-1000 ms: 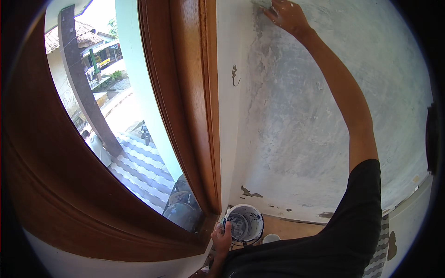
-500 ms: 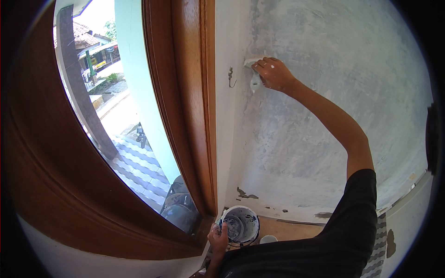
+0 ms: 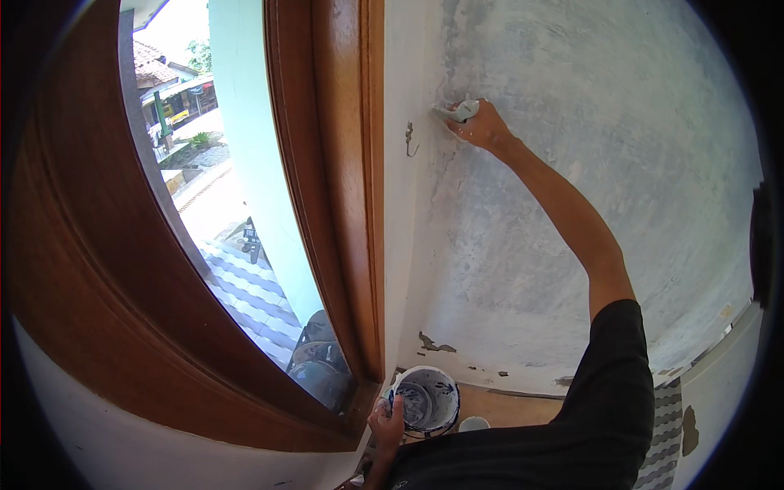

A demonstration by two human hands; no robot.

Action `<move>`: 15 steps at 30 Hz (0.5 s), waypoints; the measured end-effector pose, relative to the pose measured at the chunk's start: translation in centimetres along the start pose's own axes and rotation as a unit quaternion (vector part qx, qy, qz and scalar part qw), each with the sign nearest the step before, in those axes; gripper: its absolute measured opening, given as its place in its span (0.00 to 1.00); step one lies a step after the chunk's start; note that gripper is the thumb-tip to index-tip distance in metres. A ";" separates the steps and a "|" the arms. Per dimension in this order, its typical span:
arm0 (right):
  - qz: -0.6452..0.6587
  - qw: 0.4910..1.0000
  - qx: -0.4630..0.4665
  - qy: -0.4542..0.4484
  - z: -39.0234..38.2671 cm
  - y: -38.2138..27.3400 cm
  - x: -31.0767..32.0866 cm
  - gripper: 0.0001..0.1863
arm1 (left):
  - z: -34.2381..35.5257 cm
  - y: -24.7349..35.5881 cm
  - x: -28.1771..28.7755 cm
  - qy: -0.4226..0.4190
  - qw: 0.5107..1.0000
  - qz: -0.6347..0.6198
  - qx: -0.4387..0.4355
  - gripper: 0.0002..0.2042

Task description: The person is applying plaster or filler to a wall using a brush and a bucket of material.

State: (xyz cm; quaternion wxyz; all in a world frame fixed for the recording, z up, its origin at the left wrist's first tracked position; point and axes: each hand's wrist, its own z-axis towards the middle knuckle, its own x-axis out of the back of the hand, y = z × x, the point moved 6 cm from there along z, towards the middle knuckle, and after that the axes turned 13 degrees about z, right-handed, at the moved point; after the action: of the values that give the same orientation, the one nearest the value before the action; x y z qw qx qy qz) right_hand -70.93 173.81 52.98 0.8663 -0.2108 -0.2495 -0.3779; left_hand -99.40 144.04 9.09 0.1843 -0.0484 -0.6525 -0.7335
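My right hand (image 3: 482,124) is raised at the far wall, close to its left corner, with its fingers closed around a pale putty scraper (image 3: 464,111). The scraper's edge lies at the wall, by the corner. Low in the picture, my left hand (image 3: 387,423) is closed with the thumb up, at the left side of a white bucket (image 3: 445,394). Something small and pale shows at its fingers, too small to make out. Grey-white paste is smeared inside the bucket. White specks dot my right hand.
The wall (image 3: 539,229) has patchy grey-white coating, with chipped spots low down. A brown wooden frame (image 3: 343,163) stands at the left around an opening to the outside. A small white cup (image 3: 474,424) is beside the bucket. A tiled strip (image 3: 663,433) shows at the lower right.
My right hand has turned at nearly the same place, so the scraper now lies across the hand instead of hanging below it. The right elbow has shifted left. My left hand has hardly moved.
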 end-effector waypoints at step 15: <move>-0.044 0.996 0.078 0.022 -0.7 -0.5 -1.3 0.09 | 0.8 -0.6 0.4 0.004 1.000 0.011 0.011 0.18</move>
State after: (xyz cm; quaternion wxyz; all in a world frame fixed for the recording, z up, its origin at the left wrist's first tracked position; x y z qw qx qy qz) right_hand -71.91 173.80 51.74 0.8680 -0.1228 -0.2683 -0.3994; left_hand -100.12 144.74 8.75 0.1948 -0.0505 -0.6596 -0.7242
